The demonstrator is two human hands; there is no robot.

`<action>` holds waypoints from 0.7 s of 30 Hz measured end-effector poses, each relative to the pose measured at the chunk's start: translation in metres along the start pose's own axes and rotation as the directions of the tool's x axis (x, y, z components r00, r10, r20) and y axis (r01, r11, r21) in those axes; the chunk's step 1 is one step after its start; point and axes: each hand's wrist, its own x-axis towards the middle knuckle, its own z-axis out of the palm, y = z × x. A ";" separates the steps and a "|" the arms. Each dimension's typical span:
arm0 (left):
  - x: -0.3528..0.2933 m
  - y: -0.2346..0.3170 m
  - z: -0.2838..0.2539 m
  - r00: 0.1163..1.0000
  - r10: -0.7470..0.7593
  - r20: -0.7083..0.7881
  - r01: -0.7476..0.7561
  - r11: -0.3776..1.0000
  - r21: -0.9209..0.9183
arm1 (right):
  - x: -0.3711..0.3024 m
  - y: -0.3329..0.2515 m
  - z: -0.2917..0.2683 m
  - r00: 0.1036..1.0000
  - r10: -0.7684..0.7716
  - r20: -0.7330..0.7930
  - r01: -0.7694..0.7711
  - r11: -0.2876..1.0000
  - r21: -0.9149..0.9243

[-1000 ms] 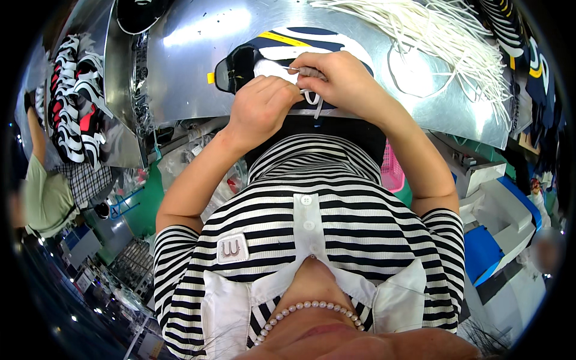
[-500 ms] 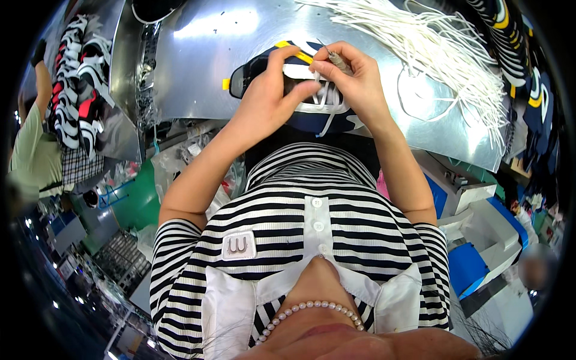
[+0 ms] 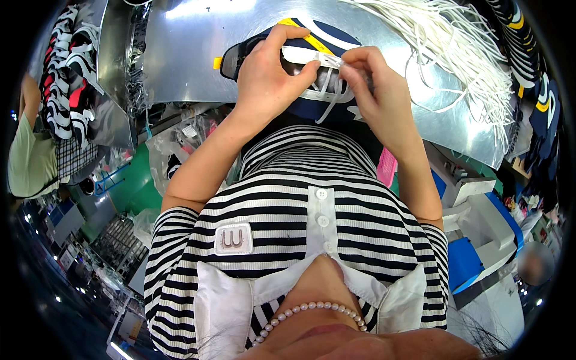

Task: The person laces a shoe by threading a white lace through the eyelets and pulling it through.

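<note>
A navy shoe upper [image 3: 303,108] with white trim and a yellow strip [image 3: 317,44] lies at the near edge of the metal table. My left hand [image 3: 264,81] grips its collar side, fingertips by the yellow strip and thumb against the white edge [image 3: 295,55]. At the other end of that edge, my right hand [image 3: 384,90] has its thumb and fingers pinched together on a white shoelace. Lace strands [image 3: 327,81] cross the upper's opening, one tail hanging toward me. The pointed tool seen before does not show now.
A heap of white laces [image 3: 438,42] spreads over the right of the metal table [image 3: 180,66]. More navy uppers [image 3: 540,102] hang at far right; black, white and red ones [image 3: 75,78] are stacked at left. Another person [image 3: 33,153] stands at far left.
My right hand has moved a little right and down from the upper's middle. The pointed tool with a wrapped handle it held has gone out of sight. My left hand keeps its grip.
</note>
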 end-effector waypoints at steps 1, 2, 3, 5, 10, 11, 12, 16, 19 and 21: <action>0.000 0.001 0.000 1.000 0.002 0.004 -0.002 1.000 -0.012 | 0.000 -0.001 0.000 1.000 -0.014 0.005 0.014 1.000 -0.027; 0.000 0.001 0.000 1.000 0.003 0.008 -0.003 1.000 -0.023 | 0.001 -0.002 0.000 1.000 -0.027 0.010 0.028 0.998 -0.053; -0.001 0.002 0.000 1.000 0.005 0.013 -0.005 0.999 -0.032 | 0.002 -0.002 0.000 0.999 -0.040 0.014 0.041 0.996 -0.077; 0.000 0.001 0.000 0.999 0.003 0.033 -0.002 1.000 -0.014 | 0.002 0.003 0.004 0.996 -0.084 -0.005 0.082 0.991 -0.110; -0.005 -0.002 0.011 0.999 0.042 -0.013 -0.044 0.972 -0.232 | 0.016 0.004 0.023 0.984 -0.175 -0.033 0.153 0.926 -0.346; -0.007 -0.001 0.012 0.998 0.064 0.002 -0.061 0.959 -0.278 | 0.017 0.003 0.034 0.974 -0.222 -0.042 0.182 0.880 -0.439; -0.010 0.009 0.008 0.995 0.076 0.065 -0.076 0.997 -0.012 | 0.019 0.002 0.042 0.963 -0.266 -0.046 0.202 0.824 -0.529; -0.006 0.002 0.003 0.998 0.060 0.020 -0.055 0.982 -0.182 | 0.027 0.004 0.050 0.938 -0.327 -0.114 0.229 0.832 -0.506; 0.001 -0.004 0.003 0.995 -0.045 0.084 0.079 0.884 -0.461 | 0.006 -0.007 0.009 0.959 -0.276 -0.064 0.218 0.863 -0.457; -0.001 0.008 0.006 0.991 -0.021 0.133 0.078 0.894 -0.441 | -0.012 -0.009 -0.012 0.990 -0.112 -0.090 0.074 0.935 -0.347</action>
